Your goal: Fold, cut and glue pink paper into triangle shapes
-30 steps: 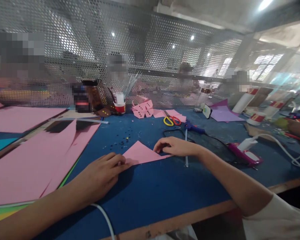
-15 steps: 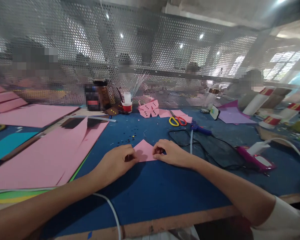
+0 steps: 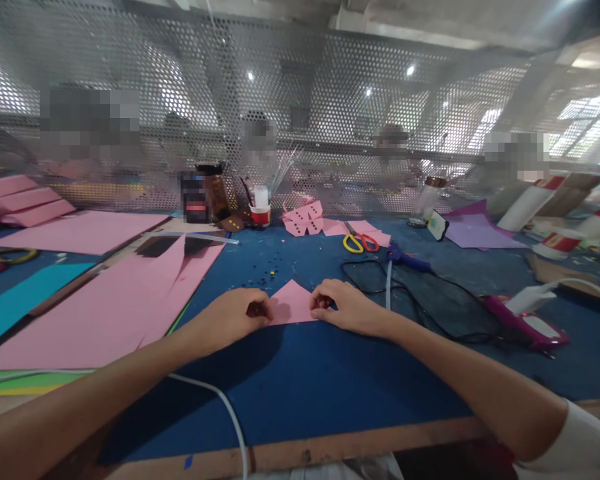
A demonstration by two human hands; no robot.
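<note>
A small piece of pink paper, pointed at the top with a straight lower edge, is held between both hands over the blue tabletop. My left hand pinches its left corner with thumb and curled fingers. On the opposite corner, my right hand grips the paper in the same way. Beyond the paper lie scissors with one yellow and one red handle. A blue glue gun rests to the right of them, a clear glue stick below it. Dark specks are scattered just behind the paper.
Large pink sheets cover the left side, with a teal sheet beside them. A pink cut-out with dark dots stands at the back, near a red-and-white cup. A magenta power strip and cords lie right. Perforated metal rises behind.
The whole view has shifted slightly, so objects sit a little further right. Both hands keep their pinch on the pink paper, which looks much the same.
</note>
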